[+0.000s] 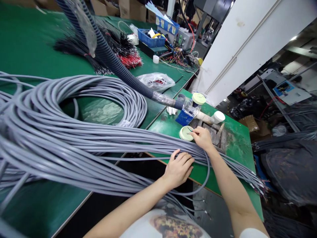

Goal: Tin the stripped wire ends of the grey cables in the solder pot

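From the head camera, a long bundle of thin grey sheathed cables [104, 148] sweeps from a large loose coil on the broad green bench [37, 49] across onto a narrower green workbench [170, 130]. Most of its length lies in looped coils, while one end of the bundle runs straight and fans out past the workbench's right edge, where tiny coloured cores show at the tips [260, 186].

The left hand [178, 168] lies on top of the bundle, its fingers curled over the cables and pressing them down. The right hand [201, 138] rests farther along, with thumb and forefinger pressed together in a pinch on what looks like a thin strand; it is too fine to tell exactly. Just beside that pinch sits a round cream disc with a pale green face [186, 133].

Past the hands, a ribbed dark blue corrugated hose [119, 62] ends at a square blue block [184, 117], near a white plastic pipe fitting [210, 117]. Bunches of black wires with red-tipped ends [130, 61] and a blue plastic crate [151, 38] sit on the broad bench.
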A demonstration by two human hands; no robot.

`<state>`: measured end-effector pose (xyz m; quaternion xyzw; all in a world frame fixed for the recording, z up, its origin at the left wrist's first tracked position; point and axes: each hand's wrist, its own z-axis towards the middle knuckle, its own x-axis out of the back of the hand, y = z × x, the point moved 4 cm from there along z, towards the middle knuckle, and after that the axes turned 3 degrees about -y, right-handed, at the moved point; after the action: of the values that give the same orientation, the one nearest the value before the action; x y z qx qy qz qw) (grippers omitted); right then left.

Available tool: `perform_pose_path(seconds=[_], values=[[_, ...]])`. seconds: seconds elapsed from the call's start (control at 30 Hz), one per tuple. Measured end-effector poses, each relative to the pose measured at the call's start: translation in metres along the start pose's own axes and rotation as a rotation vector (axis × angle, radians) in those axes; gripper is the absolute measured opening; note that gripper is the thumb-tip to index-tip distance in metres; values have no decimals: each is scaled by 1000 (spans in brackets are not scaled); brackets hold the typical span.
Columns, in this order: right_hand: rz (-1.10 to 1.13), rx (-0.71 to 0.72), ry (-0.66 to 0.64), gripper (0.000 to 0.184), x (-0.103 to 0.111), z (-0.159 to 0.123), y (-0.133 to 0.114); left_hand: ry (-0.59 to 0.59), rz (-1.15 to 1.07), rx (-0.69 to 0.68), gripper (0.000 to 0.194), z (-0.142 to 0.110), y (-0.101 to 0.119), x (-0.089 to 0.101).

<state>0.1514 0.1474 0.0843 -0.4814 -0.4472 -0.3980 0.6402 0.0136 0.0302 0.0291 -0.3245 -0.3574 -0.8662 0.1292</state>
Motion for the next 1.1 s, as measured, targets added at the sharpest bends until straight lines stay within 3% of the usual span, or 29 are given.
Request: perform_pose_path(seconds=[0.27,0.43,0.67,0.87,1.1], values=[[-79,0,-32,26,-12,7,0,7,-1,-6,25,1,1,2],[-90,4,-5,28,4,3,5,6,-2,-4,25,1,1,2],[-144,-196,158,33,42,-25,73,16,-29,-4,25,1,0,2],[-220,-334,174,32,29,-40,120,3,-40,6,26,0,-1,1],[-252,-380,136,30,18,-40,131,-6,-38,13,26,0,0,1]])
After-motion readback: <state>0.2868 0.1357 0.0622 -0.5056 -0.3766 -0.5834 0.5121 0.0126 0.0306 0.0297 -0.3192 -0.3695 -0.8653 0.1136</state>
